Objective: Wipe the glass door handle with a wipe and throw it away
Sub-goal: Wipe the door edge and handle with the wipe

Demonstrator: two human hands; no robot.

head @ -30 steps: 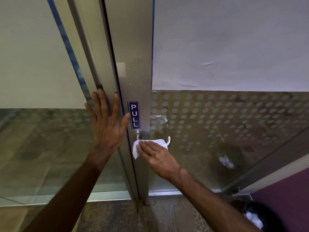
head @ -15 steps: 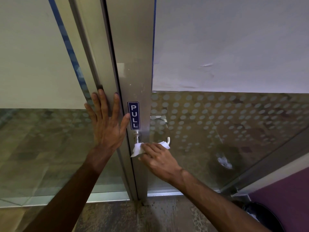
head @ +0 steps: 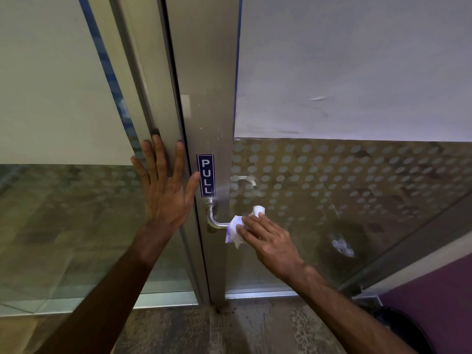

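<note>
Wipe [head: 236, 229] pressed on the lever door handle [head: 215, 221] under our right hand [head: 270, 241].

We close our right fingers on the crumpled white wipe, wrapped over the handle's free end, just below and right of the blue PULL sign [head: 205, 175]. Our left hand [head: 163, 185] lies flat and open, fingers spread, on the metal frame [head: 163, 98] left of the sign, thumb tip touching its edge. Dotted frosted glass [head: 357, 175] lies right of the sign.
</note>
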